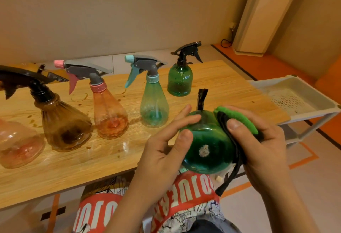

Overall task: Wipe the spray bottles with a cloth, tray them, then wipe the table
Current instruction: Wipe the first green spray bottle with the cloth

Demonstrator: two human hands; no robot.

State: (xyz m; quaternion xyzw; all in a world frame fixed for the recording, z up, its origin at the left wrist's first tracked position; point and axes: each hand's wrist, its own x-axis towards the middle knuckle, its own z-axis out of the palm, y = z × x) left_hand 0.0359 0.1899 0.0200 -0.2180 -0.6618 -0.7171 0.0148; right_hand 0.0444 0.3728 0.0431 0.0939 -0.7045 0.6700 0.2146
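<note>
Fingers (pixel 186 136) of the left hand (pixel 162 151) pinched the green bottle (pixel 206 146) above the tabletop (pixel 221 85) edge while the right hand (pixel 258 140) pressed the cloth (pixel 238 120) on, and that light grip risked a slip.

Left hand (pixel 164 146) grips green bottle (pixel 206 144) base-toward-camera; right hand (pixel 258 140) presses green cloth (pixel 238 118) on its side. Five bottles left of hands on table (pixel 92 162).

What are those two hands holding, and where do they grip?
The left hand grips a green bottle by its round body near the base. The right hand presses a green cloth against the bottle's side.
</note>
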